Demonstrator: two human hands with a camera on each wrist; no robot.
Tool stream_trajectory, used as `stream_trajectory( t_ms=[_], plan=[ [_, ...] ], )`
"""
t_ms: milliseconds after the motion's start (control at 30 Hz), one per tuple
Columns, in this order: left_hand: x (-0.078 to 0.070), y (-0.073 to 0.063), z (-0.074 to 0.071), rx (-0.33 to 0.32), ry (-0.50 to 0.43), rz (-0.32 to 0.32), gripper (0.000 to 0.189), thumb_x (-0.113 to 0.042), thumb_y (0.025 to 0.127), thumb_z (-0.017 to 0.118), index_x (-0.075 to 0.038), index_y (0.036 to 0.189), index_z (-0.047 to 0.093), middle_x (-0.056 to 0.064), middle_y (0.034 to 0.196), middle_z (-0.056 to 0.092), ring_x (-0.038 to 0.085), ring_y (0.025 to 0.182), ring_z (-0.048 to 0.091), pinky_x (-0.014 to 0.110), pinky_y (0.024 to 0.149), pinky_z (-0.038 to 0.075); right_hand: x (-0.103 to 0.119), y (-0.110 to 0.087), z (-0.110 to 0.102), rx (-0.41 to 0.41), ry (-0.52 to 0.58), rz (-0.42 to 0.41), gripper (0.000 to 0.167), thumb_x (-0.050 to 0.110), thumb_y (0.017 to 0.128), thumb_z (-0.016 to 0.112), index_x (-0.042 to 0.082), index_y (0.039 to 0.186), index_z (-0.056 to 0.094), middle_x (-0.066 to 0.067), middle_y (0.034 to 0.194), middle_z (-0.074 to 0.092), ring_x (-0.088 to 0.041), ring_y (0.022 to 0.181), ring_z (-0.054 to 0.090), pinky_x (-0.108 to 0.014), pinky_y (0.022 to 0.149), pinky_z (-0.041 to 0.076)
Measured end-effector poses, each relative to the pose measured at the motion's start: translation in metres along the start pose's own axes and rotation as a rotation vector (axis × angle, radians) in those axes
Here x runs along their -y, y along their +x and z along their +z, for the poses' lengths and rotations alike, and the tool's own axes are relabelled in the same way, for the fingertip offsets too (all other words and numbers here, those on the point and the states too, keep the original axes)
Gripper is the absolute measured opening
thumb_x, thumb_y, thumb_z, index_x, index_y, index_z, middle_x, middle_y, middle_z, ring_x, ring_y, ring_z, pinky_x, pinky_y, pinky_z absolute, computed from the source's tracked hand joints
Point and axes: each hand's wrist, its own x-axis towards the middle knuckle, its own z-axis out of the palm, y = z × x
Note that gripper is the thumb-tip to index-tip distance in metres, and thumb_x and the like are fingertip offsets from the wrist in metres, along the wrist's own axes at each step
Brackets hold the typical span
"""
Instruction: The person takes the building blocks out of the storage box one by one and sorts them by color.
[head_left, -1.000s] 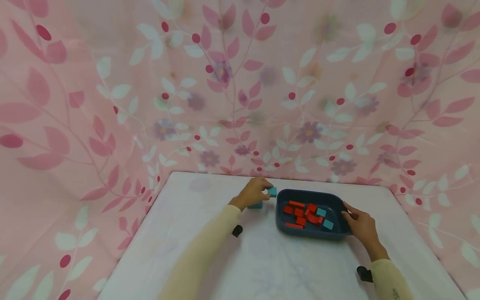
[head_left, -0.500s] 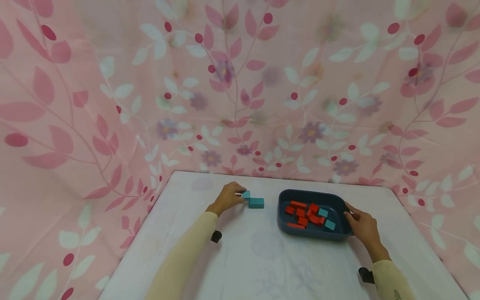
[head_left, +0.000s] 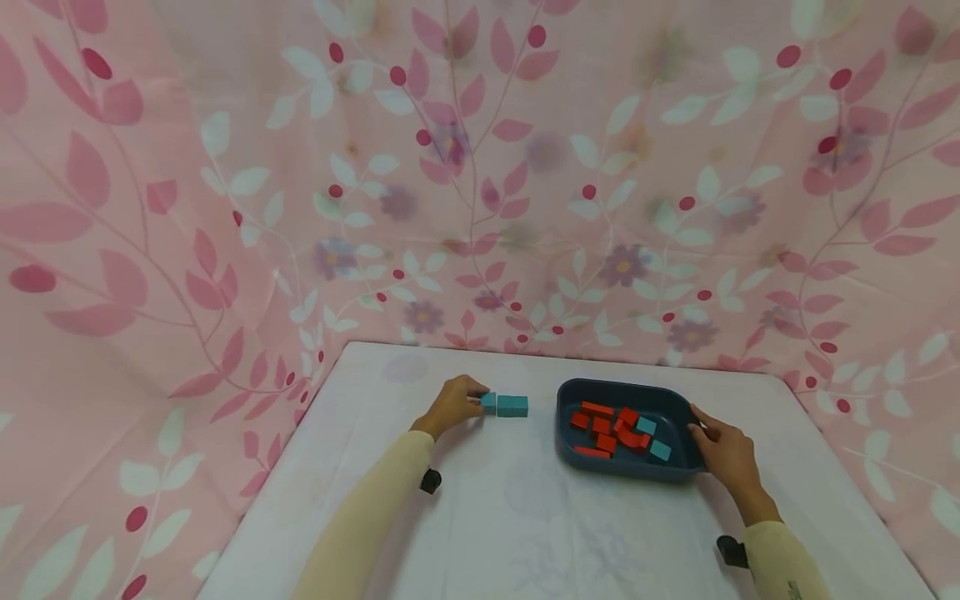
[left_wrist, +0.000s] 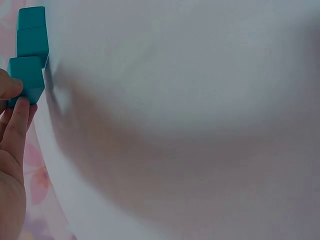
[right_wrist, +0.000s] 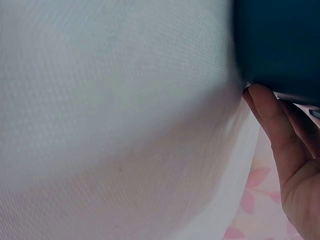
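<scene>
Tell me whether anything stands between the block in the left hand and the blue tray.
Yes: another teal piece on the table, immediately right of the held block in the head view. Between that piece and the blue tray, only white cloth shows.

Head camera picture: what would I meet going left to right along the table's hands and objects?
Left hand → pinched teal block → teal row → dark blue tray → right hand.
</scene>
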Motion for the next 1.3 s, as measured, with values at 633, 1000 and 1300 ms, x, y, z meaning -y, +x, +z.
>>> stream_trajectory(
  t_ms=[633, 1000, 1300],
  plan=[
    [-0.004, 0.007, 0.01, 0.049, 0.112, -0.037, 0.043, -0.014, 0.081, 0.08, -0.005, 0.121, 0.069, 0.007, 0.117, 0.065, 0.022, 0.109, 0.058, 0.039, 0.099, 0.047, 0.001, 0.003, 0.0, 0.003, 0.002, 0.004, 0.049, 0.032, 0.102, 0.049, 0.011, 0.146, 0.044, -0.035, 0.128, 0.052, -0.048, 0.114, 0.054, -0.058, 0.088, 0.048],
    [-0.01, 0.014, 0.023, 0.061, 0.108, -0.024, 0.035, -0.014, 0.085, 0.077, -0.006, 0.119, 0.07, 0.005, 0.115, 0.067, 0.021, 0.11, 0.058, 0.038, 0.101, 0.045, -0.001, 0.002, 0.001, 0.013, 0.019, 0.01, 0.049, 0.032, 0.102, 0.049, 0.012, 0.146, 0.043, -0.035, 0.128, 0.052, -0.047, 0.113, 0.054, -0.056, 0.087, 0.049],
    [-0.007, 0.018, 0.027, 0.073, 0.128, -0.027, 0.042, -0.02, 0.083, 0.079, -0.011, 0.123, 0.069, 0.002, 0.12, 0.067, 0.018, 0.113, 0.058, 0.037, 0.102, 0.044, -0.004, 0.002, 0.002, 0.015, 0.006, 0.012, 0.049, 0.032, 0.102, 0.049, 0.012, 0.146, 0.043, -0.035, 0.128, 0.053, -0.047, 0.113, 0.055, -0.056, 0.086, 0.049]
  ],
)
